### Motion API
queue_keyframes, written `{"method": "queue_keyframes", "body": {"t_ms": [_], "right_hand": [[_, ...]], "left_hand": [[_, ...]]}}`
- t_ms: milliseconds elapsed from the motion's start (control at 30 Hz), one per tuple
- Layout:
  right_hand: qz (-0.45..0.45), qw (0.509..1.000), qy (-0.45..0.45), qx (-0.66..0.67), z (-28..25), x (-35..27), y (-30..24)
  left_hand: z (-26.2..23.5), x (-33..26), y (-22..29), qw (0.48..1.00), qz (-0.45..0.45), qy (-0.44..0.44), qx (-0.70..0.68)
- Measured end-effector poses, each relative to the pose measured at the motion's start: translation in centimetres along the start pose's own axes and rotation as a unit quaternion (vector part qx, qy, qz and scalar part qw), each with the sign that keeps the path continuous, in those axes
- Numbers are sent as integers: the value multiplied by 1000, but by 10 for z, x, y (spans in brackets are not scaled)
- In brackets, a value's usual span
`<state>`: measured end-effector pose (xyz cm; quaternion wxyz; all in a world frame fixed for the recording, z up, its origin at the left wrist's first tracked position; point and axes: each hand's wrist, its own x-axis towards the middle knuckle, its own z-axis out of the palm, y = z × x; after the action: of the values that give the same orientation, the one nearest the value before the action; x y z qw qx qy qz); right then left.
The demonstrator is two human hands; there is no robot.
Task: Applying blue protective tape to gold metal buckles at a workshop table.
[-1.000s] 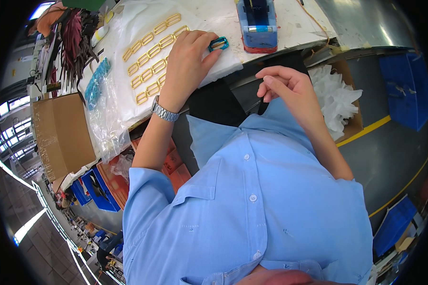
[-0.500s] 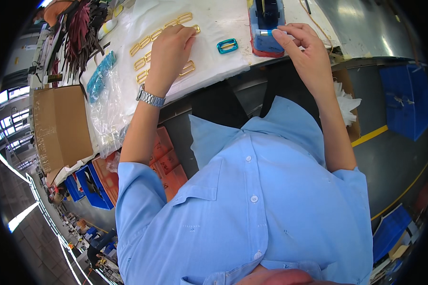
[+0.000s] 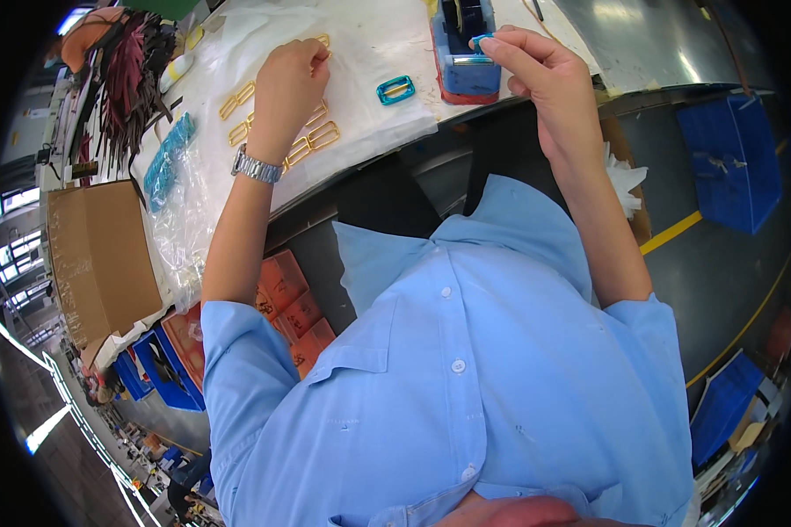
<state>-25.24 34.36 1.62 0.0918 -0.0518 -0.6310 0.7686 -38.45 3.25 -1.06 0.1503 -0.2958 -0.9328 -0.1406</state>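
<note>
Gold slide buckles (image 3: 312,145) lie in rows on white sheeting, and my left hand (image 3: 290,83), with a metal watch at the wrist, hangs over them. Its fingers are curled together at the far end of the rows; whatever they grip is hidden. A tape dispenser (image 3: 468,81), blue with a red base, stands to the right. At its front edge my right hand (image 3: 536,66) pinches a small piece of shiny blue tape (image 3: 480,42) between thumb and forefinger. Between the hands lies one buckle covered in shiny blue-green (image 3: 395,90), its middle bar gold.
A clear plastic bag with blue-green contents (image 3: 169,162) lies at the left, by an open cardboard box (image 3: 105,259). Dark strips (image 3: 123,75) hang beyond it. Red trays (image 3: 294,307) sit below the table edge; a blue bin (image 3: 729,162) stands on the floor at right.
My right fingers have closed and now hold the blue tape at the dispenser's edge. My left fingers are drawn in more tightly over the gold buckles. The whole view has shifted slightly.
</note>
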Motion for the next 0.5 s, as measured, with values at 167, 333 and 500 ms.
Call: {"method": "queue_keyframes", "body": {"t_ms": [167, 333, 500], "right_hand": [[96, 991, -83, 42, 2, -58, -18], [202, 972, -81, 93, 2, -96, -1], [133, 984, -86, 82, 11, -107, -2]], "left_hand": [[-38, -10, 36, 945, -163, 10, -284], [-57, -36, 89, 720, -250, -50, -645], [-68, -61, 158, 699, -256, -74, -664]]}}
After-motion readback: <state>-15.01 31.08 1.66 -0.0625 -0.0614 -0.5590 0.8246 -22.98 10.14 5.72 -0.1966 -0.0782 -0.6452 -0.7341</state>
